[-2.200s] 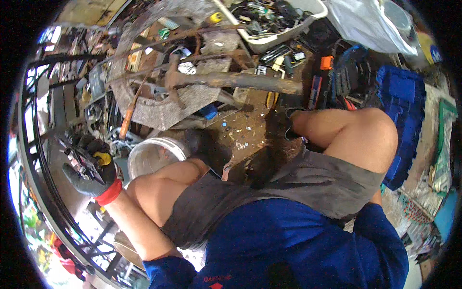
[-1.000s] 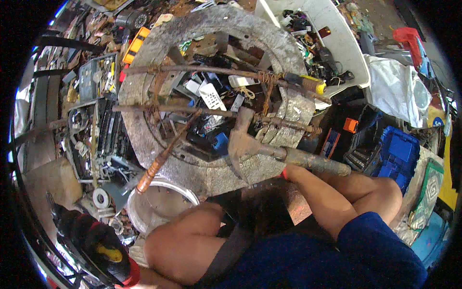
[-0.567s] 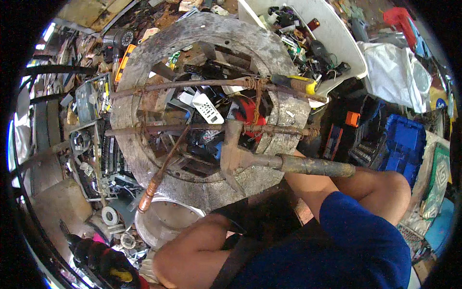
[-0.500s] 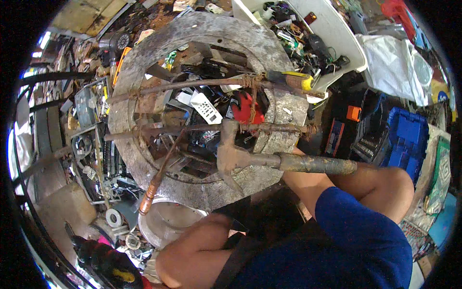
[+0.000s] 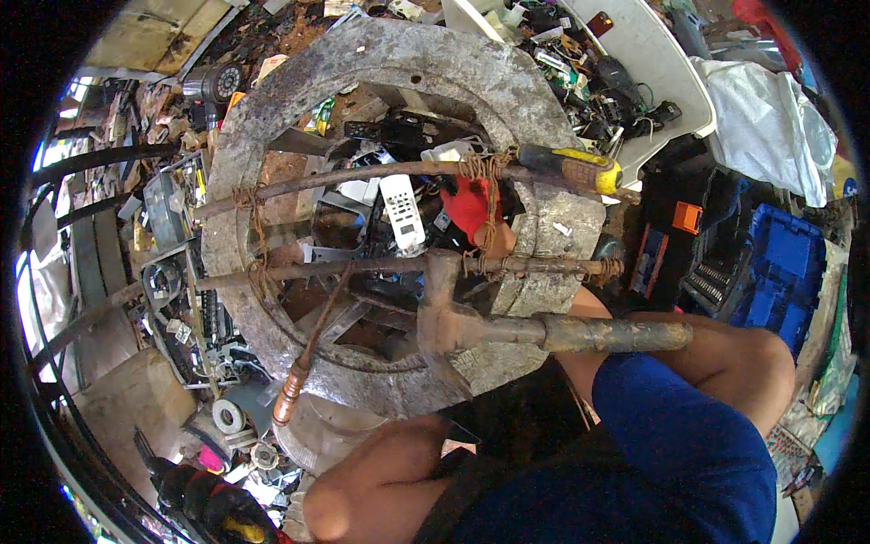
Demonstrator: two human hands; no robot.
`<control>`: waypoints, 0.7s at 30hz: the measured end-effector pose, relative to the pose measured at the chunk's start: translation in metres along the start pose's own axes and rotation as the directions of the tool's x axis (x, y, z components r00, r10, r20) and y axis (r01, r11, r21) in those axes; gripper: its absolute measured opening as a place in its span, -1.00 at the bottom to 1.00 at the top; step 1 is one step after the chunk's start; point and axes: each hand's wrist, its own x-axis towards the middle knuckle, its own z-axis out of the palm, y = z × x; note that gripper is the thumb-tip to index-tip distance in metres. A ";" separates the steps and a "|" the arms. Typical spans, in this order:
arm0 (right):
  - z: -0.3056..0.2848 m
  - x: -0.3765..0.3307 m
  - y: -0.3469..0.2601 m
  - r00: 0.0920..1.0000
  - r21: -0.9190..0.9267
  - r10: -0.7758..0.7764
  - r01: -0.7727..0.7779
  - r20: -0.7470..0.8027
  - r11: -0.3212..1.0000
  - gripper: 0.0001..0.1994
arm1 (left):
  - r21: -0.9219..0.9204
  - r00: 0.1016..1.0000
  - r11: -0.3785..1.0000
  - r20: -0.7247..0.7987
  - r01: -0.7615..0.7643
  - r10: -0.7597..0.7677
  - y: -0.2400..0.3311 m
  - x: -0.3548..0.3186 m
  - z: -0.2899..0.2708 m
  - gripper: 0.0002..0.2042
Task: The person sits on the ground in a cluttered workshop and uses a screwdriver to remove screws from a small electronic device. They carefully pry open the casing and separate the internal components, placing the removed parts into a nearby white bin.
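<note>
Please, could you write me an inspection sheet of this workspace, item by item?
Surface: ground, mostly covered by scrap.
Job's things: grey concrete ring with rusty bars wired across; white remote control inside it.
Clutter: yellow-handled screwdriver on the ring, rusty hammer-like tool, white bucket, blue crate.
Hands: right hand, red-gloved, inside the ring beside the remote control, grip unclear; left hand, gloved, at lower left edge, grip unclear.
Cables: tangled cables in a white tub.
Surroundings: black metal frames left; white sheet right.
</note>
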 end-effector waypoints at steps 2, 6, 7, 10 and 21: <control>0.004 0.001 -0.003 1.000 0.003 -0.009 0.009 0.003 1.000 -0.35 | 0.007 1.000 1.000 -0.003 0.001 -0.001 0.001 0.002 -0.001 -0.66; 0.012 0.002 -0.013 1.000 0.007 -0.026 0.026 0.001 1.000 -0.35 | 0.026 1.000 1.000 -0.007 0.001 -0.001 0.002 0.003 -0.004 -0.65; 0.014 0.003 -0.017 1.000 0.006 -0.032 0.032 -0.002 0.999 -0.35 | 0.030 1.000 1.000 -0.007 0.001 -0.001 0.002 0.003 -0.004 -0.65; 0.019 0.006 -0.025 0.999 0.007 -0.039 0.039 -0.004 0.999 -0.34 | 0.043 1.000 0.999 -0.004 -0.003 0.004 0.004 0.005 -0.004 -0.65; 0.002 0.015 -0.029 0.999 -0.008 -0.046 0.046 -0.004 0.999 -0.33 | 0.056 0.999 0.997 -0.006 -0.051 0.052 0.018 0.001 -0.015 -0.63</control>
